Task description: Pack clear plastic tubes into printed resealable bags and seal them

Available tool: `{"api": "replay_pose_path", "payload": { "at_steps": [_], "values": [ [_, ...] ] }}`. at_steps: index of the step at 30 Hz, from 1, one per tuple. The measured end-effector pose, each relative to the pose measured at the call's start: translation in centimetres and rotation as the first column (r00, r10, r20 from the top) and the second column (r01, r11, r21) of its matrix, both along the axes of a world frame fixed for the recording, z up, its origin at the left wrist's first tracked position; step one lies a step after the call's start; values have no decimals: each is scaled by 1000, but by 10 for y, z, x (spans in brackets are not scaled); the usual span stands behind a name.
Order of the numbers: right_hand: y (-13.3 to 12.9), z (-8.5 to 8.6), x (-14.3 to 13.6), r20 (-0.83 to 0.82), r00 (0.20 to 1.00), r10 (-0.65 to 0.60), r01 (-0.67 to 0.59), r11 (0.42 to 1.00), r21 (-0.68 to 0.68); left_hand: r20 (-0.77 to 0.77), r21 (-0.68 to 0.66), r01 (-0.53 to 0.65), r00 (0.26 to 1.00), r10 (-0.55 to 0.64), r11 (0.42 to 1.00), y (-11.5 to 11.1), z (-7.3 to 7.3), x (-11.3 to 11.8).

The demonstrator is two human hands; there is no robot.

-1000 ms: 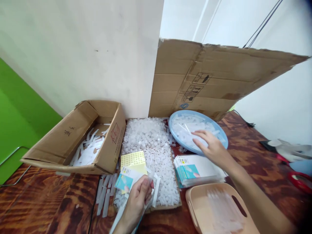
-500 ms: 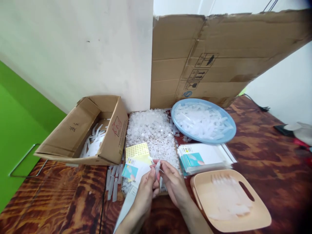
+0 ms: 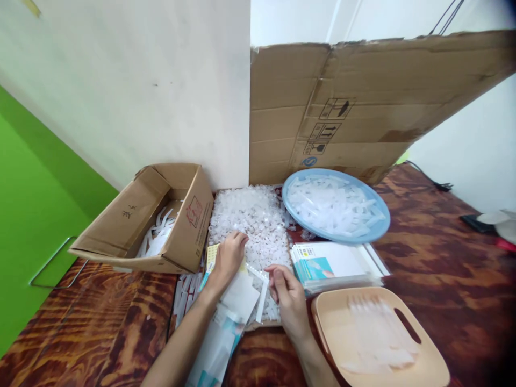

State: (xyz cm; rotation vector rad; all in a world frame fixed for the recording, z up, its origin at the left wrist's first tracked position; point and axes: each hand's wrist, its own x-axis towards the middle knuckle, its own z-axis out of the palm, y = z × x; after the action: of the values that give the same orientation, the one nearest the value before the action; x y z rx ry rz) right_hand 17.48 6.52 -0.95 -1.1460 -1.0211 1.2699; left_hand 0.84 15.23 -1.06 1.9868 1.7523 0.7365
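My left hand (image 3: 230, 259) is over the shallow tray of small clear plastic pieces (image 3: 258, 215), its fingertips pinched together; whatever lies between them is too small to make out. To the right, my right hand (image 3: 287, 295) is raised with curled fingers, and its grip is hidden. Beside its fingertips lies a narrow translucent strip (image 3: 262, 298), apparently the edge of a clear bag. Printed cards in clear bags (image 3: 220, 333) spread beneath my left forearm. A yellow sticker sheet (image 3: 212, 255) shows partly behind my left hand.
On the left stands an open cardboard box (image 3: 197, 226) with white strips inside. A blue round tray (image 3: 381, 231) of translucent pieces sits behind a stack of bagged cards (image 3: 338, 263). A beige tray (image 3: 427, 355) holds translucent tubes at front right. Large cardboard (image 3: 290, 107) stands behind.
My hands have come apart from the small translucent tube they both held. My left hand has moved up and left over the clear pieces; my right stays near its place.
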Motion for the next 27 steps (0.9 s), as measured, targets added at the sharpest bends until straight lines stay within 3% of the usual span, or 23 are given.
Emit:
{"api": "replay_pose_path", "payload": {
  "at_steps": [4,8,13,21,24,27],
  "values": [
    [-1,6,11,226,969,99,-116,991,63,6,-24,31,999,-31,999,35,-16,20],
    [-2,0,17,243,964,110,-130,989,65,97,-10,30,995,-29,1000,40,-21,30],
    [-2,-11,18,179,984,-19,8,998,61,354,43,2,935,-17,999,14,-10,15],
    [11,-2,4,348,936,-47,-31,976,215,614,-13,-172,776,143,985,-27,-8,-4],
    [11,0,0,355,932,-75,-24,964,265,697,-75,-159,697,166,984,-37,-4,-5],
    [8,3,-1,332,940,-77,-15,964,267,806,-188,-70,559,194,980,-50,2,-3]
  ]
}}
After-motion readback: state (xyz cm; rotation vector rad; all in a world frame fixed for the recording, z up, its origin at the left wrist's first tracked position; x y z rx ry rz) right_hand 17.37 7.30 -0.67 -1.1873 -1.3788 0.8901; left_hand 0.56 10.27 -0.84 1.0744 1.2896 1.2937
